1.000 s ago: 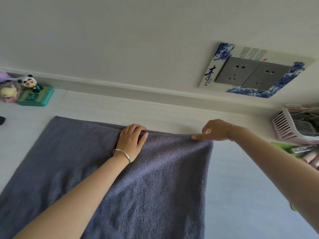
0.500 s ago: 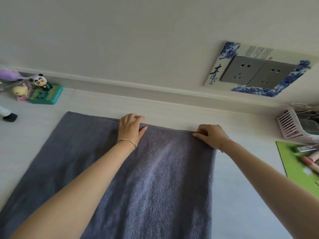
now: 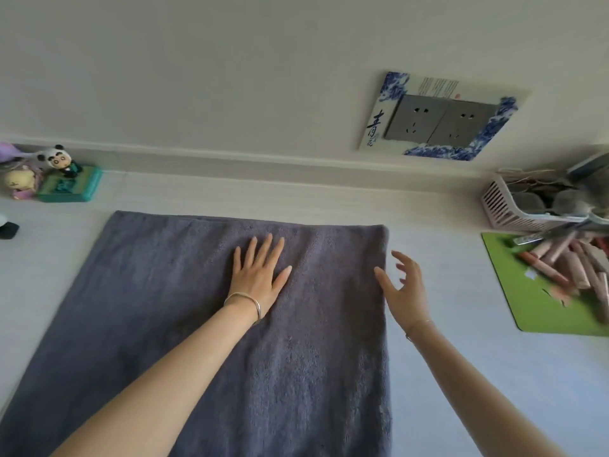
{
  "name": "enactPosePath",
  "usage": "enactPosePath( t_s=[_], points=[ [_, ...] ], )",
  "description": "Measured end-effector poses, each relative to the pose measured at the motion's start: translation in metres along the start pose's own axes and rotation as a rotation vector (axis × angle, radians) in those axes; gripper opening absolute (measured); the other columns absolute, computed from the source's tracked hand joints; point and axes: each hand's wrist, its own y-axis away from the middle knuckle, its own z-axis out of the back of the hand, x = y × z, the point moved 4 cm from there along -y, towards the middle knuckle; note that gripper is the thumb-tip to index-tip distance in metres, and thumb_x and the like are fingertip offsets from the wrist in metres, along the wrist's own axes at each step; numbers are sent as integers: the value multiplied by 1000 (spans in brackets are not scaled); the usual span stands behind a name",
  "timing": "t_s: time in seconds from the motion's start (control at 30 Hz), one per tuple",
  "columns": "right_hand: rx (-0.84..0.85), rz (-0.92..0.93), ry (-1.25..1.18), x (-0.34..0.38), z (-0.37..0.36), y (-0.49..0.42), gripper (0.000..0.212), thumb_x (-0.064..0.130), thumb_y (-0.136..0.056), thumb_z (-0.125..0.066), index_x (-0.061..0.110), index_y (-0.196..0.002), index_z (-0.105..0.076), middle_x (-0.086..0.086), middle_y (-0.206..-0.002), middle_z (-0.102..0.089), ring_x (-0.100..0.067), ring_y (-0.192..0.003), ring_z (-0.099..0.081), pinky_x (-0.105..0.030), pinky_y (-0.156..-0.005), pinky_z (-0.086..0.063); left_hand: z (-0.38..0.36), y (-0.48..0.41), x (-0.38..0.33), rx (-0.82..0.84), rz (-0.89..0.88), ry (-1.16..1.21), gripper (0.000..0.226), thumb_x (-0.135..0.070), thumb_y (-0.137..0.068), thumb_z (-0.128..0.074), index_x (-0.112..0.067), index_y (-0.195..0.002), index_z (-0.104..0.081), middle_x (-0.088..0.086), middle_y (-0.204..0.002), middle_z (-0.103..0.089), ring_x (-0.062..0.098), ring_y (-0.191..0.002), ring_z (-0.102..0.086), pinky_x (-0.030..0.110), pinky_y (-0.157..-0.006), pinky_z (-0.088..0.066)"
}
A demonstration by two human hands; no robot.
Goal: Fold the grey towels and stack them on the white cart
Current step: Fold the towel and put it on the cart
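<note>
The left hand is pressing flat on the grey towel, fingers straight and slightly spread. The right hand is hovering at the towel's edge, fingers spread, holding nothing.

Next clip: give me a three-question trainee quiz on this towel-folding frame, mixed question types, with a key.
1. True or false: the left hand lies flat on the grey towel.
2. The right hand is: A) gripping the towel's corner, B) open at the towel's right edge, C) holding a pen.
3. What sits on the green mat, right of the towel?

Key: 1 true. 2 B. 3 A pile of pinkish pens or tubes; too blurred to tell which.
</note>
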Motion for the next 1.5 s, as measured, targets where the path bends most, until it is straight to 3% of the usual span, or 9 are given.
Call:
enactPosePath(
  t_s=[0.23, 0.37, 0.5, 0.67, 0.83, 0.97, 1.17, 1.37, 1.5],
  points=[
    [156, -225, 61, -17, 13, 104, 34, 36, -90, -58, 17, -119, -56, 0, -108, -60, -14, -86, -57, -24, -78, -43, -18, 110, -52, -2, -344, 87, 61, -53, -98, -5, -25, -142, -36, -1, -145, -44, 22, -135, -38, 42, -110, -14],
    [155, -255, 40, -13, 8, 157, 38, 44, -91, -53, 18, -119, -56, 1, -104, -61, -15, -88, -60, -25, -77, -47, -21, 149, -62, 37, -395, 150, 86, -67, -77, 25, -33, -149, -7, -11, -157, -12, 13, -145, -7, 35, -116, 8],
    [186, -216, -181, 6, -7, 206, 47, 48, -97, -30, 23, -102, -70, 5, -98, -67, -10, -96, -61, -26, -88, -48, -13, 176, -75, 95, -462, 290, 67, -60, -79, 13, -40, -143, 10, -15, -157, 1, 6, -144, 3, 31, -117, 7],
    [271, -159, -312, 3, -21, 245, 52, 46, -97, -26, 25, -97, -73, 19, -98, -69, 11, -96, -58, -12, -92, -43, -29, 190, -76, 97, -503, 194, 76, -57, -78, 16, -38, -148, -7, -14, -157, 3, 9, -144, 4, 35, -117, 6],
    [234, 68, 16, -32, -13, 272, 52, 70, -87, -20, 50, -112, -62, 30, -142, -34, 11, -131, -28, -22, -113, -24, -47, 193, -52, 57, -518, 63, 56, -48, -99, -3, -28, -145, -29, -6, -152, -29, 18, -137, -34, 33, -113, -10],
    [313, 225, 436, -49, -20, 288, 51, 68, -90, -10, 58, -134, -33, 27, -154, 1, 4, -142, 8, -27, -118, 2, -51, 195, -50, 40, -531, 56, 54, -48, -101, -10, -26, -145, -32, -2, -150, -34, 18, -135, -36, 37, -112, -15],
    [222, 338, 606, -48, -26, 290, 57, 62, -95, -8, 43, -139, -39, 20, -156, 9, -7, -144, 16, -29, -118, 10, -55, 197, -50, 4, -533, 60, 57, -50, -100, -9, -25, -147, -27, -2, -154, -26, 18, -138, -33, 35, -113, -10],
    [33, 133, 704, -62, -27, 281, 66, 64, -93, 0, 31, -150, -7, 8, -157, 16, -20, -145, 17, -37, -115, 11, -49, 197, -51, -46, -513, 127, 65, -58, -96, -2, -24, -150, 4, 1, -158, -7, 7, -142, -12, 28, -115, -2],
    [-89, -127, 569, -89, -3, 299, 88, 76, -71, 26, 33, -146, 8, 11, -149, 30, -13, -139, 30, -35, -115, 18, -51, 196, -52, -7, -489, 45, 63, -56, -98, -6, -20, -149, -17, 3, -153, -28, 16, -139, -29, 30, -114, -5]
  ],
)
